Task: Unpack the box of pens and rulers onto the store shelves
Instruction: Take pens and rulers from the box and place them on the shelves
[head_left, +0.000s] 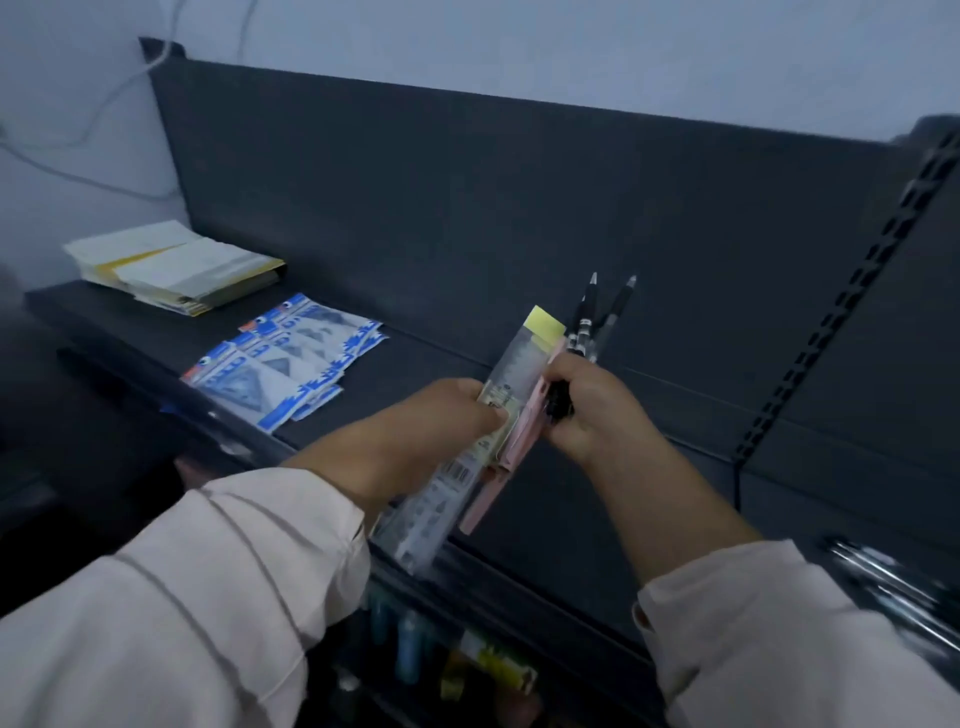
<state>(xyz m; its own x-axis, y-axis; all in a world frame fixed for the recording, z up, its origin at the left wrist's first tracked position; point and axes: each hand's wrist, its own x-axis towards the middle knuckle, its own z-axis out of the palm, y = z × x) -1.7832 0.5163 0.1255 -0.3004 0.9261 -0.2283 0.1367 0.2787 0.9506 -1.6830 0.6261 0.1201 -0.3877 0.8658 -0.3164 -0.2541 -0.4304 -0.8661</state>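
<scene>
**Pink and clear plastic in hand, shelf part stocked**

Left grip (447, 410) is closed on a long clear plastic ruler sleeve (519, 364) with a yellow header tab and a barcode label. My thumb presses across its face. A flat pink ruler (491, 493) lies along the sleeve's right edge. I can't tell which grip carries it. Right grip (592, 405) is curled round a few black click pens (597, 312), tips up, barrels partly clear. All of this is held over the front of the matt black metal shelf (426, 364), not yet set down.

Progress, my reading: early to middle.
- Laid out on the shelf, left of my hands: a fanned heap of glossy blue-and-white flat packets (291, 364).
- Beyond it, at the far left end: a stack of pale yellow-and-white paper pads (171, 265).
- Left to place: the rulers and pens in hand.
- The box is out of view, so I can't say what remains in it.

Textures:
- The sleeve looks thin and slick, likely to slide.
- The pink ruler looks stiff and smooth.
- The pens are round and may roll on the flat shelf.
- A slotted steel upright (852, 312) stands at the right.
- The blurred silvery sticks (893, 587) at bottom right are perhaps more pens.
- The lower-shelf goods (405, 639) are too dim to name.
</scene>
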